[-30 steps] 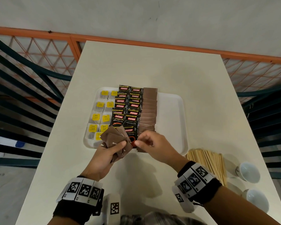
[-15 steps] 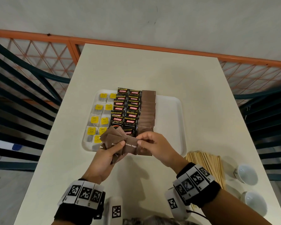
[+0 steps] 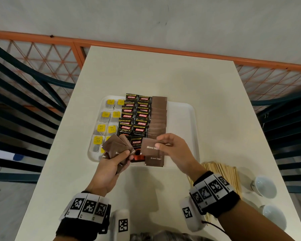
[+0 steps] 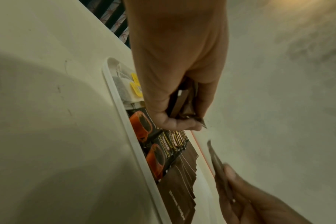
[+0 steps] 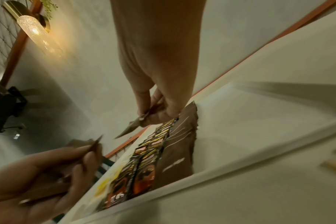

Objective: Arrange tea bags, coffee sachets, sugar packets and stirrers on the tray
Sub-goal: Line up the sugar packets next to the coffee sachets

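Note:
A white tray (image 3: 182, 122) holds yellow-tagged tea bags (image 3: 105, 127) on its left, black coffee sachets (image 3: 135, 119) in the middle and a column of brown sugar packets (image 3: 158, 117) beside them. My left hand (image 3: 115, 162) grips a fanned bunch of brown sugar packets (image 3: 117, 146) over the tray's near left corner. My right hand (image 3: 172, 150) pinches one brown sugar packet (image 3: 149, 146) above the near end of the sugar column. In the left wrist view the bunch (image 4: 184, 103) shows edge-on in the fingers; in the right wrist view the single packet (image 5: 132, 127) is held by thumb and fingers.
A bundle of wooden stirrers (image 3: 221, 173) lies on the table (image 3: 163, 75) right of the tray's near corner. Two white cups (image 3: 264, 186) stand at the near right edge. Dark chairs flank the table, and an orange railing (image 3: 163, 51) runs behind it.
My right hand has drawn one sugar packet out of the left hand's bunch and carried it right, over the sugar column. The left hand keeps its bunch in place.

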### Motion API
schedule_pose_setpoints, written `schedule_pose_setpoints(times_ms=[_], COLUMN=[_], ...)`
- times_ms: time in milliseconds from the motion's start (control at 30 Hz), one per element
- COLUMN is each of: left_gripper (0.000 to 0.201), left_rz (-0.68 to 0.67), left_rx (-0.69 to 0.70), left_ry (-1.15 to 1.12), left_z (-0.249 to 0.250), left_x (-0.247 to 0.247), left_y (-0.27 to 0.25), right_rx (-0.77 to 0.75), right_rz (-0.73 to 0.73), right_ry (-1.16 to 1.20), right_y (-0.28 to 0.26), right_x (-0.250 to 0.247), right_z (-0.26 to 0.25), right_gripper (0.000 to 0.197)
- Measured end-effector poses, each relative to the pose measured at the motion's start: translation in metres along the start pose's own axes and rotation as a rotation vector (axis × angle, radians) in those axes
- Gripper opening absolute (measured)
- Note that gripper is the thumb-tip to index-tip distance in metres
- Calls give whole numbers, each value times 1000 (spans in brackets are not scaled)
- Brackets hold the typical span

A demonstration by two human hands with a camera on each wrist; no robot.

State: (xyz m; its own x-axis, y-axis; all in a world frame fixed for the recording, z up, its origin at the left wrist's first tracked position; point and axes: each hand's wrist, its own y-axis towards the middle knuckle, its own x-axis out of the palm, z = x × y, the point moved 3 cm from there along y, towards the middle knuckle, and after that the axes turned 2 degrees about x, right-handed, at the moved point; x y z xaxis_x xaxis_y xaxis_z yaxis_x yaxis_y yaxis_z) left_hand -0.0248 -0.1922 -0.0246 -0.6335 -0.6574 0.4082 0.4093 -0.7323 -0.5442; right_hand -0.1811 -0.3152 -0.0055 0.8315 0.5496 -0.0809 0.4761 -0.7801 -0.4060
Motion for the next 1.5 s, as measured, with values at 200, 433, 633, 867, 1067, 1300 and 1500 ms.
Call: schedule_pose_setpoints(times_ms=[200,433,633,867,1067,1300,1500], left_gripper=[15,20,24,22,26,22,19], left_rz=[19,9,5,-23,-91,-96,-14], left_rx=[-4,-1,-29,-39,-29,-36,-3], left_ry=[-12,24,-26,3,85,-12,-10], left_z=[4,3,4,2,4,5,7], left_x=[-17,-18,-19,-8,9,10,-1], left_y=[0,-3,-3,0,-1,3,8], right_rx=[18,-14,-170,-300,-138,1,56], right_rz=[158,134,202,224,-216,-204,-112], right_ry=[57,-258,-567,-672,-390,-228,-155], right_y=[23,33,34,22,2,5,11], right_x=[-27,-11,-8,-1,33,25,8], right_z=[9,24,24,11,-13,-7,-3], right_gripper=[20,16,19,14,24,16,10])
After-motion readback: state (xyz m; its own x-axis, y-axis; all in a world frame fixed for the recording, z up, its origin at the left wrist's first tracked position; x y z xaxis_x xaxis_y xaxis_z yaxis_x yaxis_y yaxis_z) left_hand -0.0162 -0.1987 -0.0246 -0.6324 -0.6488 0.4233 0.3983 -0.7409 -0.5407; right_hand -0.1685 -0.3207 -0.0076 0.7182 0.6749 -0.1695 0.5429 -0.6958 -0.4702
